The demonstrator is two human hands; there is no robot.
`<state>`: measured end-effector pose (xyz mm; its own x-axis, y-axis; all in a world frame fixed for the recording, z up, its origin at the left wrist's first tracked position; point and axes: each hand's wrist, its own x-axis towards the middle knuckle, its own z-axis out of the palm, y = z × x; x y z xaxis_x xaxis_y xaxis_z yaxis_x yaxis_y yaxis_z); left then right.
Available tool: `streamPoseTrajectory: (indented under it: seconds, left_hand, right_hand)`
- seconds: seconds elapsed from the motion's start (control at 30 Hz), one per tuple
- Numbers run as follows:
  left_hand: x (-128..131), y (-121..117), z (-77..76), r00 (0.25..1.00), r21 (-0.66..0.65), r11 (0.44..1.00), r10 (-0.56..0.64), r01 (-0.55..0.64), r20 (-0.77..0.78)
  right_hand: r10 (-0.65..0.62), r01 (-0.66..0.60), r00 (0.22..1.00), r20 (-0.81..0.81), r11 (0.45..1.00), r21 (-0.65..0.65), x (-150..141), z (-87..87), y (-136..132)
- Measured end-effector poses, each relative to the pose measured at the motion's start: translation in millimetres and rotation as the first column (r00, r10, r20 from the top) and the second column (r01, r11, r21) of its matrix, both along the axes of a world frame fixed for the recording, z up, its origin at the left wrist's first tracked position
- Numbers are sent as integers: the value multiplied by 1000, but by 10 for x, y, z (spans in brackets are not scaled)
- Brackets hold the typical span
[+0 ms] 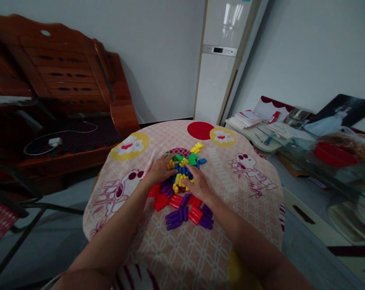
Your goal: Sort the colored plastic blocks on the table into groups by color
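On the patterned tablecloth (182,249), both forearms are stretched forward from the near edge. Nearest, two groups of purple pieces (172,220) are laid, the left one mostly lengthwise from side to side; between them, a red piece (195,215) is slanted near-right. Beyond, yellow pieces (180,183) and blue pieces (182,170) are heaped between the left hand (161,169) and right hand (199,185), both turned inward, fingers curved and parted. Totals are hidden by overlap. Farther off, one yellow cluster (197,148) is angled far-right.

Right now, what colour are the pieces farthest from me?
Those pieces are yellow, shown in the head view.
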<state>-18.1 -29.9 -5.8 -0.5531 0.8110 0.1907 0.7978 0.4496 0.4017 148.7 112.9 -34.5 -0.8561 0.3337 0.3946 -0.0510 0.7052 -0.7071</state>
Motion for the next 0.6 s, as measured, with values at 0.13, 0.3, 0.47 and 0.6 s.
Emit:
streamPoseTrajectory:
  seconds: [0.13, 0.3, 0.47, 0.6]
  left_hand:
    - [-54, 299, -4, 986, 10, 986, 164, -164, -20]
    - [-65, 611, 35, 991, 56, 991, 117, -121, 67]
    - [38, 752, 237, 940, 162, 960, -261, 229, 219]
    - [93, 468, 463, 949, 244, 947, -256, 207, 187]
  right_hand:
    - [-175, 174, 981, 79, 984, 19, -35, 55, 170]
    - [86, -88, 990, 111, 996, 21, 224, 88, -60]
    - [353, -361, 932, 83, 925, 115, 215, 199, -381]
    - [351, -354, 935, 51, 923, 147, 479, 362, -259]
